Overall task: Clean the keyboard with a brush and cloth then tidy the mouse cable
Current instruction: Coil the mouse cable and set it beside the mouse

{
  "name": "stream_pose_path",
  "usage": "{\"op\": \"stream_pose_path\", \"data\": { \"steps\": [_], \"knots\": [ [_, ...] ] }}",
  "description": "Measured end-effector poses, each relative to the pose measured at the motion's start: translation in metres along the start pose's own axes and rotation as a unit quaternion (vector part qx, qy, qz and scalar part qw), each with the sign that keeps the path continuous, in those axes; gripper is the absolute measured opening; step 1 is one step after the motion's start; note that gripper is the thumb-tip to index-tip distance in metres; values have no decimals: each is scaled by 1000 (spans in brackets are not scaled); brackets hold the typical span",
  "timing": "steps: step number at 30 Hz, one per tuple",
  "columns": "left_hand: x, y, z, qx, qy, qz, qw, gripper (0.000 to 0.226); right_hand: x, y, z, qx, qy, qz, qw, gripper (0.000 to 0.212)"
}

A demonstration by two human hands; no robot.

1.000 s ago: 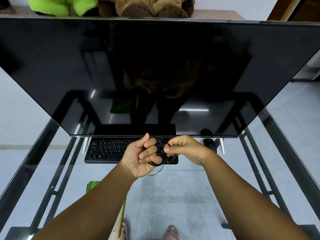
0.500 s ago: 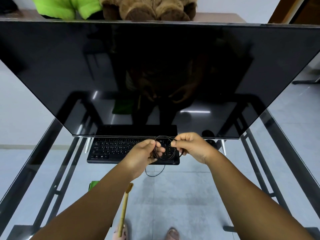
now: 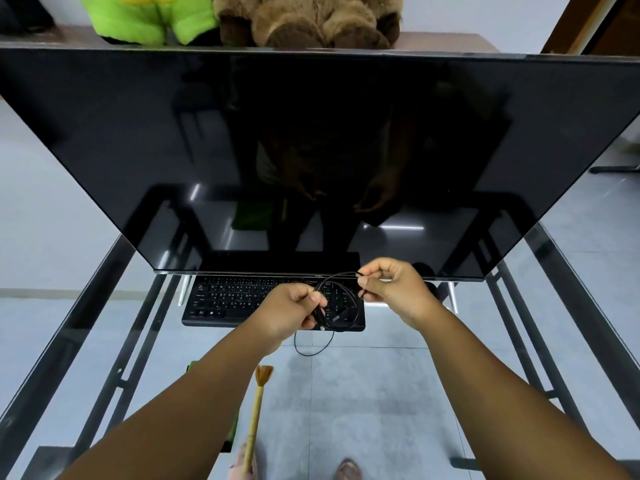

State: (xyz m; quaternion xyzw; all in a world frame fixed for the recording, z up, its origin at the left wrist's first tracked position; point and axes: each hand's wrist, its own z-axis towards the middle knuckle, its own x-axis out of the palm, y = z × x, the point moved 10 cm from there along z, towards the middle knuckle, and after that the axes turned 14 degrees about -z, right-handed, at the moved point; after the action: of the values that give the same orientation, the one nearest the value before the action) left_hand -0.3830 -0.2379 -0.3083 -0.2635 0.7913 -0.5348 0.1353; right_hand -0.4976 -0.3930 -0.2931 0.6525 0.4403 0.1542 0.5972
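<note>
A black keyboard [image 3: 235, 299] lies on the glass desk [image 3: 398, 393] below the monitor. Above its right end I hold the black mouse cable [image 3: 341, 308], coiled into loops. My left hand [image 3: 294, 311] grips one side of the coil with curled fingers. My right hand [image 3: 389, 285] pinches the cable on the other side, a hand's width away. One loose loop hangs below the coil. A wooden-handled brush [image 3: 258, 407] lies on the glass between my forearms. The dark mouse [image 3: 431, 289] shows partly behind my right hand. A green cloth [image 3: 232, 431] peeks from under my left forearm.
A large black monitor [image 3: 311, 150] fills the upper view and overhangs the keyboard's far edge. Plush toys, one green [image 3: 145, 15] and one brown [image 3: 311, 22], sit on a shelf behind it. Through the glass show the desk's metal frame, the tiled floor and my feet.
My hands have drawn apart, the right one moving right and up, stretching the coil wider. The left hand turned from palm-up to gripping the coil from the side.
</note>
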Motion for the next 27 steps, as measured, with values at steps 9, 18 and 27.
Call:
{"op": "stream_pose_path", "data": {
  "steps": [9, 18, 27],
  "knots": [
    [-5, -11, -2, 24, -17, -3, 1000, 21, 22, -12, -9, 78, 68, 154, 983, 15],
    [-25, -3, -1, 20, -118, -41, 992, 19, 32, -6, -18, 82, 83, 153, 981, 2],
    [-10, 9, 1, 4, -113, -188, 976, 22, 18, -18, -16, 78, -54, 136, 986, 16]
  ]
}}
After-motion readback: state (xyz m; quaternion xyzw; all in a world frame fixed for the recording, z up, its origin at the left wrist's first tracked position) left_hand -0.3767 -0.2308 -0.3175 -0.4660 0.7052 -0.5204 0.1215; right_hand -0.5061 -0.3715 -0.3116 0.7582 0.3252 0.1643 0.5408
